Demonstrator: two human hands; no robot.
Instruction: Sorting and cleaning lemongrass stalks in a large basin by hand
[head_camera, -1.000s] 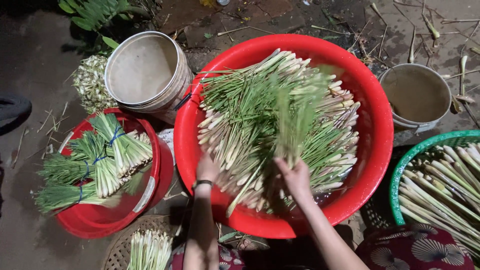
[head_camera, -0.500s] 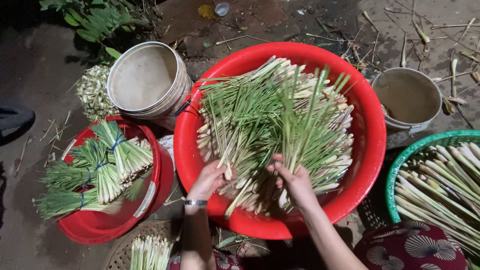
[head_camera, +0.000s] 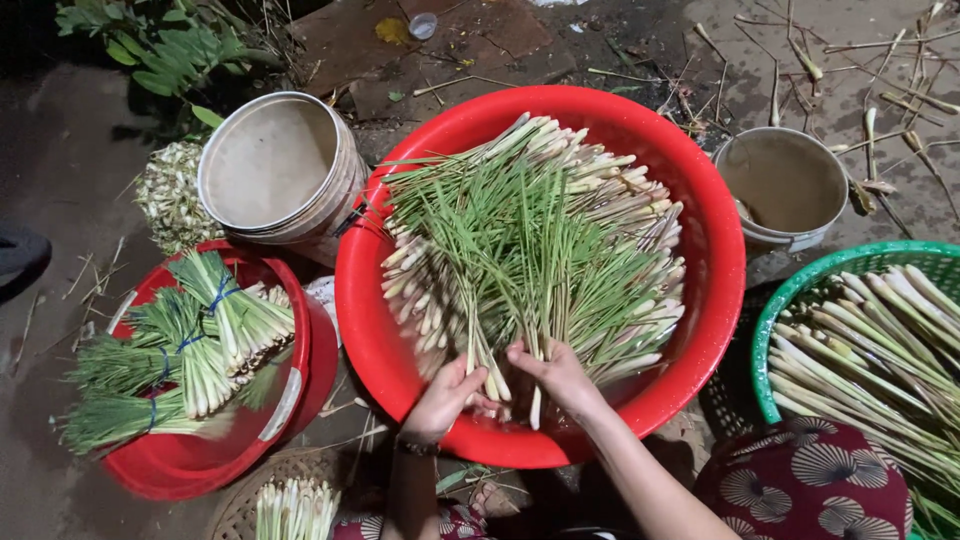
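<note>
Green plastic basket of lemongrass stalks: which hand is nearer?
Right. The right hand is in the red basin, on the green plastic basket's side; the left hand lies farther away.

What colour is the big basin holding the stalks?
Red basin, clearest in the head view.

Both hands (head_camera: 505, 385) gathering lemongrass stalks (head_camera: 530, 250), red basin (head_camera: 370, 300)

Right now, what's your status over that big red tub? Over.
Left hand and right hand both closed on a bunch of green lemongrass stalks. Bunch sits atop the stalk pile in the big round red plastic tub. Nothing blocking.
</note>
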